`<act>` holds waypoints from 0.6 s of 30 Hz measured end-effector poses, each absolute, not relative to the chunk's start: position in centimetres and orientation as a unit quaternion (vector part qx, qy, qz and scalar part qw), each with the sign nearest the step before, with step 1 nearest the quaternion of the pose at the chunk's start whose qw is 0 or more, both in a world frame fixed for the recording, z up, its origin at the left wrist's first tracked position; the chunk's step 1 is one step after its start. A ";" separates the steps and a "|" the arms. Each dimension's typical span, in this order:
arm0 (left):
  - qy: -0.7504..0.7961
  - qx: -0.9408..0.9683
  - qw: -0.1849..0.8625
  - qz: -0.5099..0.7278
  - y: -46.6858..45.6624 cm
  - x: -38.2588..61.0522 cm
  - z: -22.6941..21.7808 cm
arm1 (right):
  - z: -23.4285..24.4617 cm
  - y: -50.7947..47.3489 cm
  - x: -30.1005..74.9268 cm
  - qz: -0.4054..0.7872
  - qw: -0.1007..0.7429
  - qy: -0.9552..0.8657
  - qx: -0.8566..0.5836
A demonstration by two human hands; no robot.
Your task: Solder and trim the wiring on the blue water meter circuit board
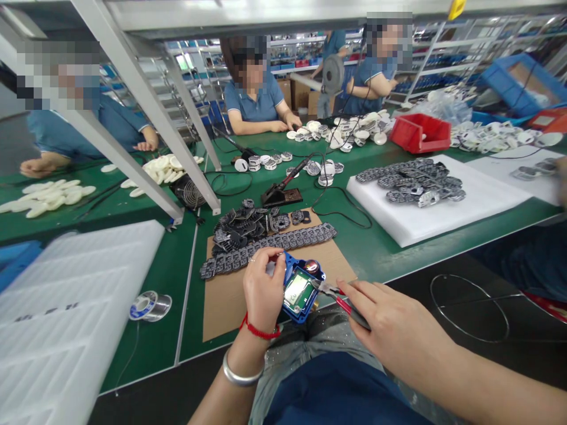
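Note:
My left hand (262, 287) grips the left side of a blue plastic housing (300, 316), tilted over my lap at the table's front edge. Inside the housing is a green circuit board (302, 293) with a pale rectangular display. A round, shiny part (312, 267) sits near its upper corner. My right hand (384, 311) is closed around red-and-black-handled pliers (343, 303). Their metal jaws reach the right edge of the board; whether they pinch anything is too small to tell.
Brown cardboard (230, 308) carries a row of dark circuit boards (270, 249) and a loose pile behind it. A soldering iron (292, 171) rests in its stand. Solder wire (150, 307) lies left, white foam (398, 227) right. Co-workers (254, 100) sit opposite; a red bin (420, 133) stands behind.

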State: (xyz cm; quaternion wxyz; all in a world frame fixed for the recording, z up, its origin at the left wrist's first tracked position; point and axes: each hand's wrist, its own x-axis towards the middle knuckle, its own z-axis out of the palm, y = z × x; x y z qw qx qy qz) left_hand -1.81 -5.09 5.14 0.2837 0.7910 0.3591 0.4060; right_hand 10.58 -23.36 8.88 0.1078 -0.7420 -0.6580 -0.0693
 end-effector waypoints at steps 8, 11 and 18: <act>0.358 0.792 0.290 0.400 -5.1 -1.9 5.3 | 8.7 -23.5 10.7 -0.006 0.123 -0.633 -0.764; 0.358 0.791 0.297 0.398 -5.1 -1.9 5.4 | 9.1 -23.6 11.1 -0.033 0.116 -0.641 -0.758; 0.345 0.791 0.341 0.373 -4.9 -2.5 6.1 | 8.0 -24.3 14.5 -0.085 0.129 -0.591 -0.792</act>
